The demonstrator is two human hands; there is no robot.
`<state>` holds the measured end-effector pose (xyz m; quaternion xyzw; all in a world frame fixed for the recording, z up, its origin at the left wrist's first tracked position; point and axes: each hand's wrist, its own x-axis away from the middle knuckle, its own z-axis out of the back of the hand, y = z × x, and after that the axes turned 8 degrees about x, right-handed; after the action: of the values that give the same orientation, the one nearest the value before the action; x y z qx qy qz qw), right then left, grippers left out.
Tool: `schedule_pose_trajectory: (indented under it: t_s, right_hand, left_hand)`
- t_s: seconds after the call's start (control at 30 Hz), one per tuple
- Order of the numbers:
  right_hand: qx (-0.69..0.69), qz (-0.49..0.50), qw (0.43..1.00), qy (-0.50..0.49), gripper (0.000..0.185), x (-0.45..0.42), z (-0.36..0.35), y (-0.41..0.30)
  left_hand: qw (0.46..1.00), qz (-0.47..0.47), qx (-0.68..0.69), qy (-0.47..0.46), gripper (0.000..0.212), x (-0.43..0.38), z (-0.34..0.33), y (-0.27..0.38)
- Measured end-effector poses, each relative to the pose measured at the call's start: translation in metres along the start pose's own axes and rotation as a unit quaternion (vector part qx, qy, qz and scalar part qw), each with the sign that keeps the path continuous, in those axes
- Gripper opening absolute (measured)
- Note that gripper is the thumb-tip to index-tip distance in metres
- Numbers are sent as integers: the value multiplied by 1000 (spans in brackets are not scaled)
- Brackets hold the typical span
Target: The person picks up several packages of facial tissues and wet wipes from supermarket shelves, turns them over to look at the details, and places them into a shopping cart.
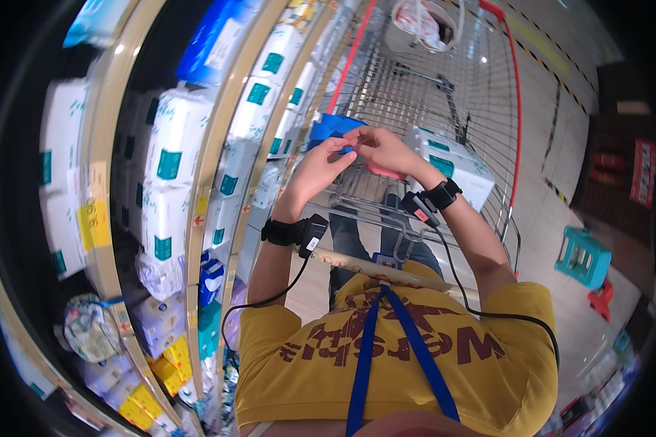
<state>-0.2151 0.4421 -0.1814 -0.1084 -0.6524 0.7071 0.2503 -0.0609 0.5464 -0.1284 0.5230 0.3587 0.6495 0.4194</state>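
My left hand point(322, 166) and my right hand point(385, 152) meet at the fingertips above the near end of a wire shopping cart point(415, 82). Pinched where they meet is a small blue item point(347, 149), mostly covered by the fingers; what it is I cannot tell. Just beyond the fingers lies a blue package point(328, 127), partly hidden by them. Below my right hand a pink item point(385, 171) shows in the cart. White tissue packs point(454, 161) with green labels sit in the cart beside my right wrist.
Shelves on the left hold stacked white tissue packs point(169, 158), a blue pack point(213, 43) and yellow boxes point(142, 404). A pale bucket-like basket point(415, 35) is at the cart's far end. A cart handle point(355, 262) crosses before my body. A teal stool point(582, 257) stands right.
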Motion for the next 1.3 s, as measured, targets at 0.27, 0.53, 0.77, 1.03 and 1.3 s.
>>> schedule_pose_trajectory:
  t_s: [0.27,0.53,0.77,1.03,1.3]
  right_hand:
    - [0,217,969,-114,32,-49,-167,-191]
    - [2,502,856,-121,32,-48,-394,-348]
    - [249,512,822,20,101,-77,-495,-403]
    - [37,445,879,-165,90,-81,-493,-404]
    - [-85,422,902,-39,66,-22,-373,-360]
  left_hand:
    - [883,-179,18,433,30,211,118,34]
    - [525,-284,-150,788,45,444,208,19]
    - [490,-274,-169,810,59,520,288,-30]
    - [515,-327,-148,778,54,503,287,-5]
    - [650,-439,-38,619,55,436,226,32]
